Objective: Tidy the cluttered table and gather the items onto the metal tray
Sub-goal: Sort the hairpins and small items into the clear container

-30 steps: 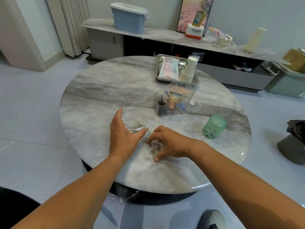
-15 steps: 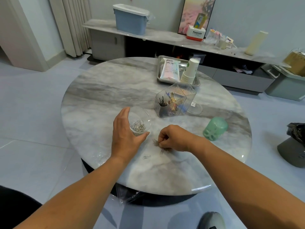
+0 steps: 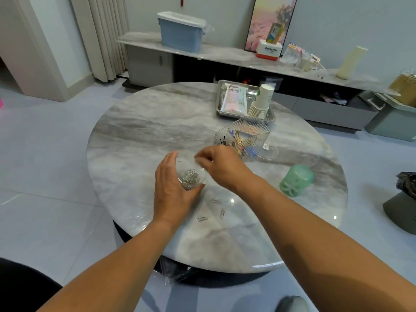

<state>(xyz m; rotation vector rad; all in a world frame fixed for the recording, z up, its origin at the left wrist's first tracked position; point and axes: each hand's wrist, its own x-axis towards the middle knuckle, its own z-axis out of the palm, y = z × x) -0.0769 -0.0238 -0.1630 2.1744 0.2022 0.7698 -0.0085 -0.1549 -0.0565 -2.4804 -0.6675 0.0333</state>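
Tray (image 3: 221, 113) pouch (image 3: 234, 100) (print unreadable).

"Panasonic" on the white-and-red box (image 3: 269, 51) on the shelf

Behind the table you see a long low cabinet (image 3: 225, 55) carrying a blue lidded bin (image 3: 181, 32), a Panasonic box (image 3: 269, 50) and a cream bottle (image 3: 351, 62). A framed picture (image 3: 272, 21) leans against the wall; curtains (image 3: 105, 37) hang far left.
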